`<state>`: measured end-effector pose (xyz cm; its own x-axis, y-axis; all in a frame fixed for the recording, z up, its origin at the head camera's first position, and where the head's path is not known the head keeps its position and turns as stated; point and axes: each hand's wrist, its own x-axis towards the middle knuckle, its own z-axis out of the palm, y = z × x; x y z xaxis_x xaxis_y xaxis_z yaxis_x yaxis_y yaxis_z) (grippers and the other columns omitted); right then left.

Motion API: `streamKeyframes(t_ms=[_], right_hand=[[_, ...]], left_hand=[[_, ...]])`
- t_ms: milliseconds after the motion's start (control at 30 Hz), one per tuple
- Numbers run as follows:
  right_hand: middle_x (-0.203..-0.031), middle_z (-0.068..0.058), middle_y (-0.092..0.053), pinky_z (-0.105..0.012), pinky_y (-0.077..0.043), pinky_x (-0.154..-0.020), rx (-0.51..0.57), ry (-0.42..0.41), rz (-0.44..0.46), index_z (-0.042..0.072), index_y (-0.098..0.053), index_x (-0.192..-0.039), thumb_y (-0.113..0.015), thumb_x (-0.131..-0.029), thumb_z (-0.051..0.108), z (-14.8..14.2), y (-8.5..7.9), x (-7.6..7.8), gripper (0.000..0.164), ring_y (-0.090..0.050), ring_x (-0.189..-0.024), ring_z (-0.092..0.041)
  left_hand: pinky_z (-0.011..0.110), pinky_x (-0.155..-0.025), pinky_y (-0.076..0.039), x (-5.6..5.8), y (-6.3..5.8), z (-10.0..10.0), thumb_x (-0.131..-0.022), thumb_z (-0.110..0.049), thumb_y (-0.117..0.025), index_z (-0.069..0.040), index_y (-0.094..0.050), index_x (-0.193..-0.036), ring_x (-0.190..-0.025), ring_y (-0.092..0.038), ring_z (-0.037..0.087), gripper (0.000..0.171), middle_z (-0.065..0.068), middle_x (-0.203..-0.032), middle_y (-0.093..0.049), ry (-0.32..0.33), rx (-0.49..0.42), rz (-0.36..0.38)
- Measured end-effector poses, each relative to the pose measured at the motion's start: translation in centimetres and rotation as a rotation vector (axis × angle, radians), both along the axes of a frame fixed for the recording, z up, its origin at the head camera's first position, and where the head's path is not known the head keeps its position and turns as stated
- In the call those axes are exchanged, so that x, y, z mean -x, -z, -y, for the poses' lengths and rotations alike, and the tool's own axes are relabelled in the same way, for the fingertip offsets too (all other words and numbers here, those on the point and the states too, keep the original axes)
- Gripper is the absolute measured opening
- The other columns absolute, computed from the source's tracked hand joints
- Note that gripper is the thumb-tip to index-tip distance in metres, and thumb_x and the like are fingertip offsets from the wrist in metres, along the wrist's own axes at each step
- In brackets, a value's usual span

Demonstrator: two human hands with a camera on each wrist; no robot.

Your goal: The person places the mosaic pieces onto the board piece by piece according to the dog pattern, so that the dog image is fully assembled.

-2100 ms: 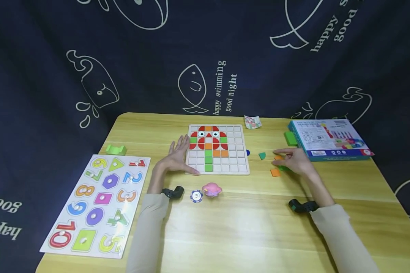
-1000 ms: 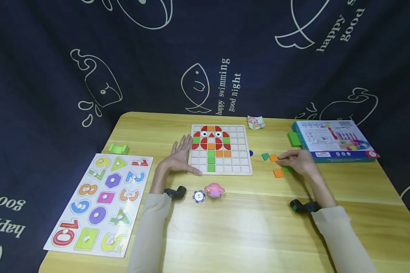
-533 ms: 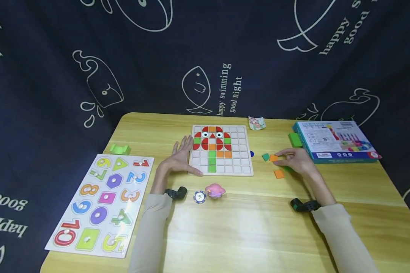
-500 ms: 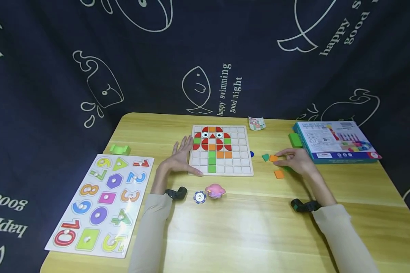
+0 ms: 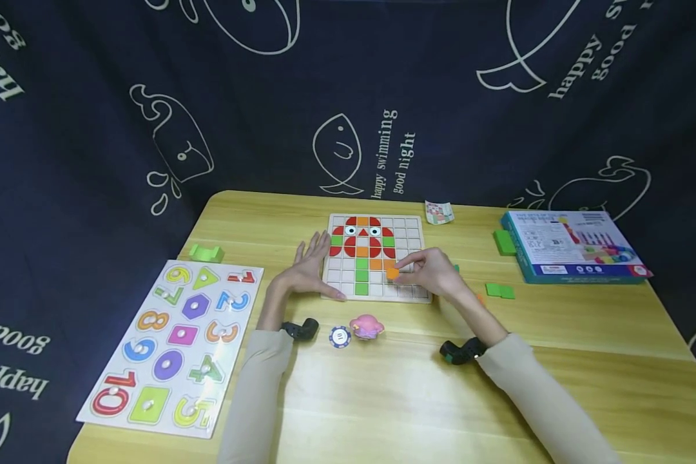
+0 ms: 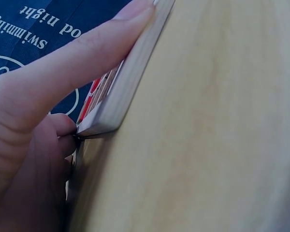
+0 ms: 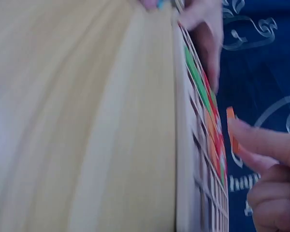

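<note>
A white grid board [image 5: 377, 291] carries a bird-like pattern of red, orange and green tiles with two eye tiles. My left hand [image 5: 303, 274] rests along its left side, fingers spread, thumb at the front edge. In the left wrist view the thumb [image 6: 82, 63] lies against the board's rim. Between thumb and forefinger my right hand [image 5: 432, 269] pinches an orange square tile [image 5: 392, 274], just in front of the orange tiles in the pattern. The right wrist view shows that tile raised off the grid. Right of the board lie green square tiles [image 5: 500, 290]; another orange tile [image 5: 481, 299] is mostly hidden by the forearm.
At left lies a number puzzle board [image 5: 176, 351] with a green bridge block [image 5: 206, 253] behind it. A pink toy [image 5: 367, 327] and a poker chip [image 5: 339, 336] sit in front of the grid. Back right are a box [image 5: 577, 248], a green block [image 5: 504, 243] and a picture card [image 5: 439, 212].
The right hand has carried an orange tile leftward from the loose tiles to over the board, uncovering the green tiles. The left hand has stayed on the board.
</note>
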<state>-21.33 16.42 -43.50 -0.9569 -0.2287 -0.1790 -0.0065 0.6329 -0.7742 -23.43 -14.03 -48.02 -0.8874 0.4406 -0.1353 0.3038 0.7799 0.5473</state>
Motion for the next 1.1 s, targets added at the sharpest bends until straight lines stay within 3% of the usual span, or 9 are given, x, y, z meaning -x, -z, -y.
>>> streamKeyframes(t_ms=[167,367,600,833,967,1100], right_hand=[[-0.055,0.006,-0.034,-0.024,-0.021,-0.049,0.025,-0.009,-0.016,0.01,-0.077,-0.093,-0.087,-0.069,0.021,2.5,1.1,0.5,0.028,-0.029,-0.053,-0.013],[-0.052,0.005,-0.034,-0.023,-0.021,-0.048,0.064,0.005,0.029,0.013,-0.078,-0.094,-0.088,-0.068,0.019,2.9,1.5,0.5,0.028,-0.028,-0.051,-0.013],[-0.059,0.006,-0.052,-0.02,-0.019,-0.046,0.144,-0.036,0.047,0.01,-0.078,-0.095,-0.084,-0.072,0.013,2.9,1.8,0.7,0.024,-0.026,-0.05,-0.009],[-0.052,0.007,-0.035,-0.022,-0.02,-0.047,0.14,-0.046,0.056,0.012,-0.078,-0.095,-0.086,-0.069,0.013,2.7,2.0,1.1,0.027,-0.027,-0.051,-0.011],[-0.052,0.007,-0.033,-0.022,-0.019,-0.047,0.113,-0.112,0.032,0.015,-0.077,-0.101,-0.084,-0.074,0.016,1.9,1.9,1.1,0.029,-0.026,-0.051,-0.012],[-0.052,0.005,-0.032,-0.022,-0.02,-0.045,0.074,-0.137,-0.006,0.015,-0.075,-0.107,-0.078,-0.081,0.021,-0.5,1.2,0.2,0.027,-0.026,-0.049,-0.011]], left_hand=[[0.051,-0.121,0.014,0.0,0.1,0.0,-0.056,-0.068,-0.082,-0.01,0.004,-0.155,-0.151,0.019,0.024,0.143,0.008,-0.164,0.014,0.001,-0.005,-0.001],[0.05,-0.121,0.015,0.0,0.1,-0.2,-0.056,-0.068,-0.081,-0.01,0.005,-0.155,-0.15,0.02,0.023,0.144,0.007,-0.163,0.015,0.005,-0.011,0.006],[0.049,-0.121,0.016,0.0,0.2,-0.1,-0.056,-0.067,-0.082,-0.011,0.005,-0.155,-0.15,0.02,0.022,0.144,0.007,-0.164,0.014,-0.006,-0.012,0.005],[0.05,-0.121,0.015,0.1,0.2,-0.4,-0.056,-0.067,-0.082,-0.009,0.004,-0.155,-0.151,0.019,0.024,0.143,0.008,-0.164,0.014,0.004,-0.019,0.005],[0.05,-0.121,0.015,0.0,0.1,-0.5,-0.057,-0.066,-0.083,-0.009,0.005,-0.155,-0.151,0.019,0.024,0.143,0.008,-0.163,0.014,0.001,-0.013,0.008],[0.049,-0.121,0.016,-0.1,0.0,-0.2,-0.057,-0.065,-0.083,-0.009,0.005,-0.155,-0.15,0.02,0.023,0.143,0.007,-0.163,0.015,-0.007,-0.003,0.013]])
